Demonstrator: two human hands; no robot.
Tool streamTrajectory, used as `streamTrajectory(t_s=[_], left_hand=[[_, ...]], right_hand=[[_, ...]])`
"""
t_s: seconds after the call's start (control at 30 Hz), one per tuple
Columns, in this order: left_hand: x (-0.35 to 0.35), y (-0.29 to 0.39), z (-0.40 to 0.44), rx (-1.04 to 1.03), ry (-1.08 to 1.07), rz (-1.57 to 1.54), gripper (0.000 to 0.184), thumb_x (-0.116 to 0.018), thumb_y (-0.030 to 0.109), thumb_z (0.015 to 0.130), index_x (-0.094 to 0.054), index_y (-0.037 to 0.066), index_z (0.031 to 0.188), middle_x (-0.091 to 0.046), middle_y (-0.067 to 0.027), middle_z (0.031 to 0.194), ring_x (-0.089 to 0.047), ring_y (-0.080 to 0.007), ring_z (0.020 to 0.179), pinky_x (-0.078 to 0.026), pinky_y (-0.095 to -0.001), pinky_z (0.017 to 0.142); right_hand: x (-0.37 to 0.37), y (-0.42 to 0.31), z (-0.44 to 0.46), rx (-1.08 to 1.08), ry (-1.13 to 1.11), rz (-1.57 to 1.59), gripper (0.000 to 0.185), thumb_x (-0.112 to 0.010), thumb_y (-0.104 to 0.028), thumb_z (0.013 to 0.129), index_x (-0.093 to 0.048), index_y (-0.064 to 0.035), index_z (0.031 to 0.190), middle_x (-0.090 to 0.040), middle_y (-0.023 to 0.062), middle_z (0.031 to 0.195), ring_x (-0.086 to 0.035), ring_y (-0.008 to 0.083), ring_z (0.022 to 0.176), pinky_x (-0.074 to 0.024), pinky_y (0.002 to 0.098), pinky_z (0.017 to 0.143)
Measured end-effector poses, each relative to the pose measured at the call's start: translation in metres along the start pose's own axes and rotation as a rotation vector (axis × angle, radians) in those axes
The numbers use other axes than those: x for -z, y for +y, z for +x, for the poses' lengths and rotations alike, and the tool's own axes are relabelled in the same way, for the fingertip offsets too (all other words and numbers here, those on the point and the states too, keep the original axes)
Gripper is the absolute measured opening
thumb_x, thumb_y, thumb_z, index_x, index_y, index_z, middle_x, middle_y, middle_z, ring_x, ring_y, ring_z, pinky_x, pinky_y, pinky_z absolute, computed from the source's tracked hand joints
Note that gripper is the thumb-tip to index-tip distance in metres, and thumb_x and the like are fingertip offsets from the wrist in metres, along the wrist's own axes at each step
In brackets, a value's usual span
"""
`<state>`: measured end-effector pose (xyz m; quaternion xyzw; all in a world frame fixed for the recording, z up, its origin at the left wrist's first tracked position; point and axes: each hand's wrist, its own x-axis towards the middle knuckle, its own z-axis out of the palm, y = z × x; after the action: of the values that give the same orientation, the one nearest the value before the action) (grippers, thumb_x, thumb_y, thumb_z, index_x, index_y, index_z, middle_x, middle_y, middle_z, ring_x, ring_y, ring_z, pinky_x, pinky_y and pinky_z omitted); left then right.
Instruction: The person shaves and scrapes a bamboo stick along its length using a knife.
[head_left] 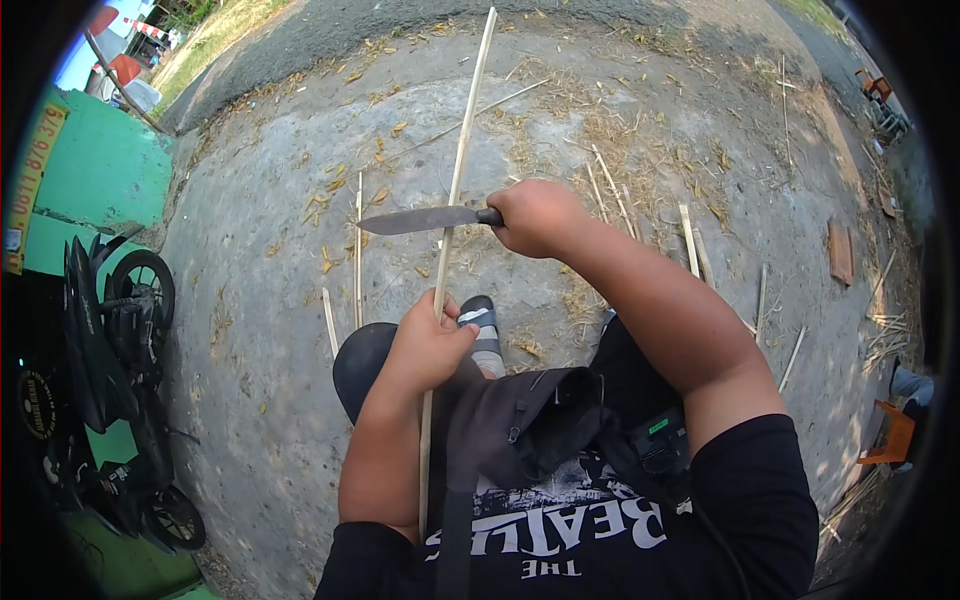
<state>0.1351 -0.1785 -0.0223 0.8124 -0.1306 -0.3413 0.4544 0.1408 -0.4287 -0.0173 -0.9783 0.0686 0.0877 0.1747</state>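
My left hand point(432, 342) is closed around a long, pale bamboo strip point(468, 125) just above my knee. The strip runs from beside my body, up through that hand and out past the blade, tilted slightly right at its far end. My right hand point(537, 218) grips the dark handle of a machete point(420, 220). Its broad grey blade points left and lies across the strip, beyond my left hand. Whether the edge bites into the strip cannot be made out.
More strips point(688, 240) lie scattered on the concrete ground point(270, 320) among dry leaves and shavings. A black motorcycle point(110, 350) stands at the left by a green wall point(115, 165). A brown block point(840, 252) and an orange chair point(888, 435) are at the right.
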Motion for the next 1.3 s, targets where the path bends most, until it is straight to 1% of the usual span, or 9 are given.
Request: streamTrajectory(t_s=[0.13,0.27,0.37,0.5,0.7,0.87,1.0,1.17,1.3], left_hand=[[-0.004,0.007,-0.005,-0.015,-0.038,0.081,0.033,-0.078,0.005,0.088,-0.05,0.005,0.106,-0.05,0.0051,0.071,-0.047,-0.0045,0.061,-0.038,-0.0261,0.054],[-0.002,-0.002,-0.001,-0.011,-0.028,0.037,0.032,-0.077,0.005,0.089,-0.05,0.005,0.105,-0.05,0.0051,0.071,-0.046,-0.0043,0.06,-0.037,-0.0263,0.052],[0.0,0.0,-0.006,-0.03,-0.033,0.074,0.031,-0.076,0.005,0.089,-0.049,0.005,0.105,-0.049,0.0053,0.069,-0.045,-0.0043,0.059,-0.037,-0.0265,0.052],[0.0,-0.003,-0.007,-0.065,-0.045,0.174,0.031,-0.076,0.005,0.089,-0.049,0.005,0.105,-0.047,0.006,0.066,-0.045,-0.0042,0.058,-0.036,-0.0268,0.051],[0.0,0.0,-0.009,-0.097,-0.055,0.203,0.032,-0.077,0.006,0.088,-0.05,0.004,0.106,-0.048,0.0055,0.068,-0.045,-0.0044,0.058,-0.037,-0.0262,0.051],[-0.004,0.001,-0.004,0.006,-0.04,0.102,0.029,-0.076,0.009,0.087,-0.053,0.002,0.103,-0.051,0.0033,0.066,-0.048,-0.0069,0.061,-0.041,-0.0288,0.057],[0.003,0.006,-0.014,-0.082,-0.091,0.123,0.03,-0.074,0.004,0.088,-0.05,0.004,0.105,-0.049,0.0055,0.068,-0.045,-0.0039,0.059,-0.036,-0.0255,0.051],[0.012,-0.005,-0.023,-0.055,-0.101,0.17,0.028,-0.073,0.004,0.088,-0.05,0.005,0.104,-0.048,0.0062,0.067,-0.044,-0.0037,0.059,-0.037,-0.0257,0.053],[0.014,-0.001,-0.031,-0.06,-0.058,0.188,0.028,-0.074,0.005,0.087,-0.051,0.004,0.103,-0.047,0.0066,0.066,-0.043,-0.0037,0.058,-0.037,-0.0267,0.053]], right_hand=[[0.002,0.027,0.016,-0.095,0.001,0.047,0.023,-0.066,-0.026,0.092,-0.077,-0.0142,0.108,-0.077,0.0134,0.103,-0.075,0.0347,0.1,-0.0595,0.0495,0.087],[-0.002,0.016,0.009,-0.081,0.015,0.14,0.022,-0.065,-0.024,0.091,-0.078,-0.0143,0.107,-0.077,0.0144,0.102,-0.075,0.0346,0.1,-0.0598,0.0488,0.087],[0.007,0.011,0.002,-0.02,-0.033,0.036,0.024,-0.065,-0.024,0.091,-0.078,-0.0148,0.109,-0.077,0.0144,0.103,-0.074,0.0348,0.1,-0.0597,0.0486,0.087],[0.003,0.03,0.012,-0.128,-0.014,0.137,0.025,-0.065,-0.023,0.091,-0.078,-0.0154,0.11,-0.077,0.0141,0.105,-0.074,0.0349,0.102,-0.0596,0.0489,0.088],[0.001,0.034,0.014,-0.088,-0.003,0.111,0.025,-0.064,-0.025,0.092,-0.078,-0.014,0.109,-0.076,0.0146,0.106,-0.074,0.0348,0.104,-0.0594,0.0482,0.09],[-0.021,0.034,0.023,-0.138,0.043,0.213,0.024,-0.065,-0.026,0.09,-0.078,-0.0152,0.107,-0.077,0.0129,0.102,-0.073,0.0344,0.1,-0.0591,0.0489,0.087],[-0.001,0.036,0.012,-0.025,0.028,0.096,0.022,-0.066,-0.027,0.09,-0.078,-0.0149,0.104,-0.076,0.0125,0.099,-0.073,0.0357,0.1,-0.0591,0.0494,0.086],[-0.003,0.038,0.007,-0.105,0.064,0.162,0.022,-0.064,-0.027,0.092,-0.078,-0.0149,0.104,-0.076,0.0142,0.098,-0.074,0.0362,0.098,-0.0594,0.0495,0.085],[0.002,0.017,-0.004,-0.008,0.068,0.071,0.022,-0.063,-0.026,0.093,-0.078,-0.0152,0.105,-0.078,0.0138,0.101,-0.074,0.0356,0.098,-0.0599,0.0489,0.085]])
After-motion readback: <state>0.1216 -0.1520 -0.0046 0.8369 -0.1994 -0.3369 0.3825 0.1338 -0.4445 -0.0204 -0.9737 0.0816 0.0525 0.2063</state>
